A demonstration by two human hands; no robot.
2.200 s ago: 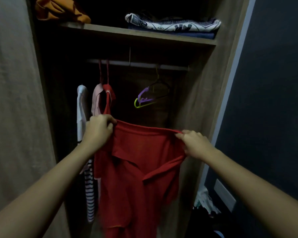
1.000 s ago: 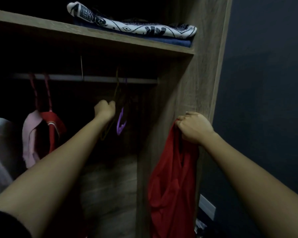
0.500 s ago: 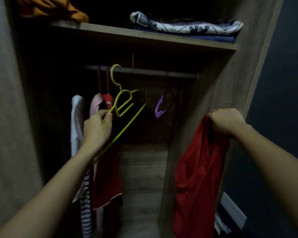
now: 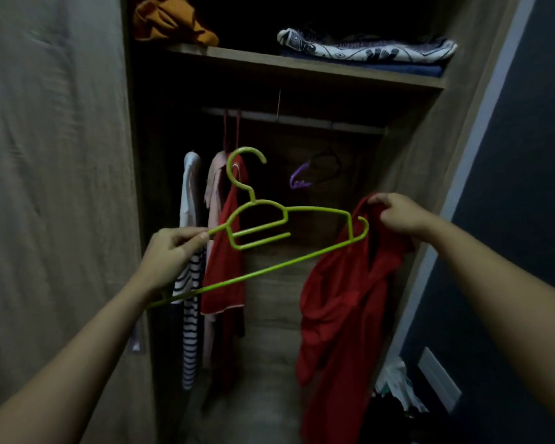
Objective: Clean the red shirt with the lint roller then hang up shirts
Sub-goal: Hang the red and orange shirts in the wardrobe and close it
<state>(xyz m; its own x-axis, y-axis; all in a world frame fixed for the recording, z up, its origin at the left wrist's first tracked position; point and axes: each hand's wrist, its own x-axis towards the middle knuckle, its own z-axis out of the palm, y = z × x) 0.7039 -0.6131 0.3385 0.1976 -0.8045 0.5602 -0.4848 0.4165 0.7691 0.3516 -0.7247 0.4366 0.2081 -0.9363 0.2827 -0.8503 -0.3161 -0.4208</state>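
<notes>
I stand at an open wooden wardrobe. My left hand [image 4: 170, 256] pinches the left arm of a lime-green plastic hanger [image 4: 271, 224], held tilted in front of the rail with its hook pointing up. My right hand [image 4: 398, 214] grips the bunched top of the red shirt [image 4: 343, 302], which hangs limp down the wardrobe's right side. The hanger's right tip almost touches the shirt just left of my right hand. No lint roller is in sight.
The rail [image 4: 302, 120] carries a white garment [image 4: 189, 187], a pink one, a second red garment [image 4: 225, 267], a striped piece [image 4: 189, 331] and a purple hanger [image 4: 300, 179]. The shelf [image 4: 302, 67] holds folded patterned cloth [image 4: 366, 49] and orange cloth [image 4: 167, 20]. A dark wall stands right.
My left hand took the green hanger off the rail and has brought it rightward and level, toward the red shirt. My right hand keeps the shirt bunched and has moved inward.
</notes>
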